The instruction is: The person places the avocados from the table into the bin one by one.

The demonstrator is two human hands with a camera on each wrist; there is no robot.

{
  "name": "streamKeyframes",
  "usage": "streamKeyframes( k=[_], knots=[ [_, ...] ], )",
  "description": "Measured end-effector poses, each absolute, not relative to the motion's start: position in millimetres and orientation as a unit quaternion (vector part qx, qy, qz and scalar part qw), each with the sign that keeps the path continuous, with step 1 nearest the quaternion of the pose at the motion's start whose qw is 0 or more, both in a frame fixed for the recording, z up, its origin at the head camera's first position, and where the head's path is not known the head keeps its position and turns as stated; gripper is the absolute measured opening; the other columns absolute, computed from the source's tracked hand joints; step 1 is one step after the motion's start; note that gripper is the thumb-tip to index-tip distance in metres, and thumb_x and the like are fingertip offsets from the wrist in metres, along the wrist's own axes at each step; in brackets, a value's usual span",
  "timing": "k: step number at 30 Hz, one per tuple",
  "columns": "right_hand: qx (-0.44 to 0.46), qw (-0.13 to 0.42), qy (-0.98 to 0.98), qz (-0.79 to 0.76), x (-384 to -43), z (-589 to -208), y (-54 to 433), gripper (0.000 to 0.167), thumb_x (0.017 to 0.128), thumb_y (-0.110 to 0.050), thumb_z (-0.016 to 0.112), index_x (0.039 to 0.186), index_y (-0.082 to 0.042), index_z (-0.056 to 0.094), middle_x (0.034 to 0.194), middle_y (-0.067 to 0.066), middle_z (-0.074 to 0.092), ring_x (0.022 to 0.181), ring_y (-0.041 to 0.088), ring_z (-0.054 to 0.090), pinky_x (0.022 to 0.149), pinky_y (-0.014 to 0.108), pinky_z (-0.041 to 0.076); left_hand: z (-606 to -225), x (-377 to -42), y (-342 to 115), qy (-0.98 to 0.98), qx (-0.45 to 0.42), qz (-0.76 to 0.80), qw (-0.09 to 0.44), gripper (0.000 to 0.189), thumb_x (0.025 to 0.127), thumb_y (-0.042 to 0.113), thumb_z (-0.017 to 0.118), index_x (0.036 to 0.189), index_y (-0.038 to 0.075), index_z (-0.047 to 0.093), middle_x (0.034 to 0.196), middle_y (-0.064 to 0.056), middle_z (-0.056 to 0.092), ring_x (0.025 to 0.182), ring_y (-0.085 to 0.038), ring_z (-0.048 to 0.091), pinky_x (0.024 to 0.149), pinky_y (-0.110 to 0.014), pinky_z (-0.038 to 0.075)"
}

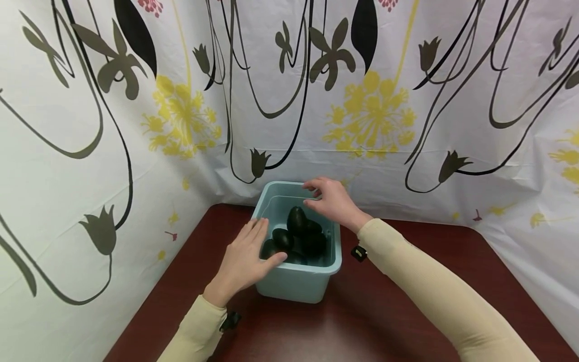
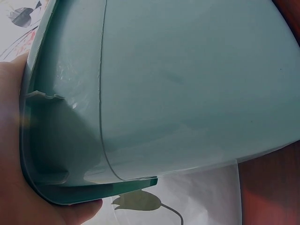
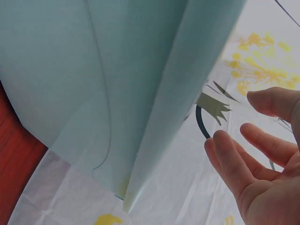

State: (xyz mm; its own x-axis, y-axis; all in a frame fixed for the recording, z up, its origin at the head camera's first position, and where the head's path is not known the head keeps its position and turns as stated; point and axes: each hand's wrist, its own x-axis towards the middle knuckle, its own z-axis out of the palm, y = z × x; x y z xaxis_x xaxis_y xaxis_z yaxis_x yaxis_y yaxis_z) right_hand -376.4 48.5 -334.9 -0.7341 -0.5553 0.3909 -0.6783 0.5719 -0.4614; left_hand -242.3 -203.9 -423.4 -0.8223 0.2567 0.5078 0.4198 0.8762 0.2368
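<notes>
A light blue plastic bin point(image 1: 291, 284) stands on the table with several dark green avocados point(image 1: 296, 220) inside. My left hand point(image 1: 244, 256) lies over the bin's left front corner, fingers extended and thumb spread along the front rim. In the left wrist view that hand point(image 2: 10, 154) is against the rim, beside the bin's outer wall point(image 2: 187, 84). Above the right back part of the bin is my right hand point(image 1: 333, 201), its fingers loosely bent with nothing between them. The right wrist view has this hand point(image 3: 262, 183) apart from the bin wall point(image 3: 136, 70).
The dark red-brown table point(image 1: 389, 301) extends around the bin. Behind it and to the left hangs a white floral-patterned curtain point(image 1: 289, 136), close to the bin's back. Dark wrist devices point(image 1: 359, 253) sit at both sleeve cuffs.
</notes>
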Motion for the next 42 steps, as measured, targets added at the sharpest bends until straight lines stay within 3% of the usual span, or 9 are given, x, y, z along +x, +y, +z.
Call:
streamKeyframes(
  k=[15,31,42],
  knots=[
    [0.347,0.092,-0.889,0.284,-369.0,-331.1,65.6,0.04,0.096,-0.027,0.072,0.135,-0.02,0.064,0.127,0.002,0.06,0.108,0.021,0.062,0.085,0.041,0.054,-421.6,-241.1,-202.1,-0.939,-0.181,-0.173,0.238,0.096,0.092,0.075,0.046,0.155,0.004,0.038,0.157,-0.013,0.039,0.145,-0.034,0.035,0.106,-0.054,0.041],
    [0.361,0.106,-0.894,0.245,-348.9,-325.9,96.7,0.046,0.094,-0.025,0.074,0.138,-0.019,0.061,0.123,0.003,0.058,0.108,0.023,0.06,0.081,0.043,0.053,-422.5,-240.5,-202.7,-0.936,-0.182,-0.177,0.243,0.095,0.092,0.075,0.047,0.155,0.004,0.038,0.157,-0.013,0.039,0.145,-0.033,0.033,0.106,-0.054,0.04],
    [0.337,0.106,-0.91,0.217,-341.1,-337.2,127.5,0.047,0.094,-0.026,0.073,0.139,-0.019,0.06,0.124,0.004,0.057,0.11,0.026,0.06,0.085,0.048,0.052,-423.4,-240.8,-202.1,-0.935,-0.183,-0.179,0.245,0.095,0.092,0.074,0.048,0.156,0.005,0.037,0.158,-0.012,0.039,0.146,-0.033,0.033,0.106,-0.055,0.04]
  ],
)
